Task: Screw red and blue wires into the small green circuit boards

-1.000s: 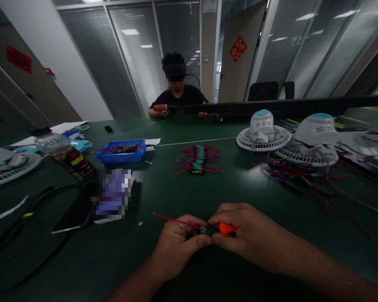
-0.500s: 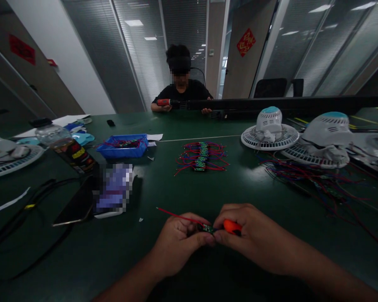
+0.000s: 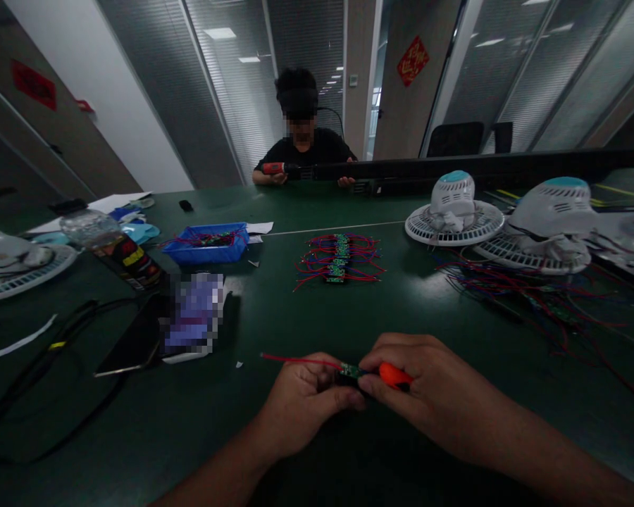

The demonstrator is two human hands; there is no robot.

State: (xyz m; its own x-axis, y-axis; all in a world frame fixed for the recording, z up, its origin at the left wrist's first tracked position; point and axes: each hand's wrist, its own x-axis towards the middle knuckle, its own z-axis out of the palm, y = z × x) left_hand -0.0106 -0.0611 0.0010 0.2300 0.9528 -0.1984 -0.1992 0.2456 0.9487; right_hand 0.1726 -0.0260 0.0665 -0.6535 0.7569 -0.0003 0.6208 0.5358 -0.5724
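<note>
A small green circuit board (image 3: 349, 370) with a red wire (image 3: 301, 360) is pinched in the fingers of my left hand (image 3: 309, 398). The wire runs left across that hand, its bare tip past the knuckles. My right hand (image 3: 420, 377) is closed around a tool with an orange-and-black handle (image 3: 394, 376); its working end is hidden by my fingers. The thumb and forefinger of this hand meet at the board's right end. Beyond my hands lies a row of several similar boards (image 3: 338, 260), red and blue wires spreading to both sides.
A blue tray (image 3: 206, 251) holds more wired boards. Left are a bottle (image 3: 119, 246), a phone (image 3: 132, 338) and black cables (image 3: 32, 380). White fan-like units (image 3: 454, 222) and a loose wire heap (image 3: 539, 296) stand right. Opposite, a person (image 3: 303, 144) holds a red-and-black tool (image 3: 275, 168).
My hands have parted slightly, the right one shifting right and up, so more of the board shows. The red wire has swung flatter. The camera view has shifted slightly.
</note>
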